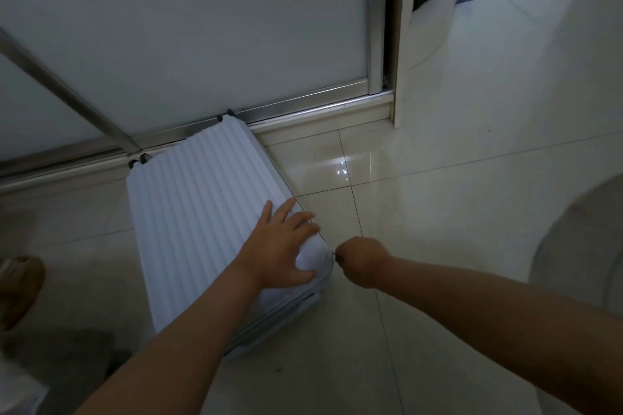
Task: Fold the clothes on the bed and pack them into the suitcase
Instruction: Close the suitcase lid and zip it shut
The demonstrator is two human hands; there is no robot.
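A white ribbed hard-shell suitcase (202, 212) lies flat and closed on the tiled floor, its wheels toward the sliding door. My left hand (281, 246) presses flat on the lid's near right corner, fingers spread. My right hand (360, 261) is curled at that same corner and pinches the small zipper pull (333, 253) on the suitcase's side seam. No clothes or bed are in view.
A frosted glass sliding door (202, 44) with a metal track stands behind the suitcase. A white door frame (401, 77) rises at the right. A sandal (20, 290) lies at the left edge. Glossy floor tiles (455, 212) stretch to the right.
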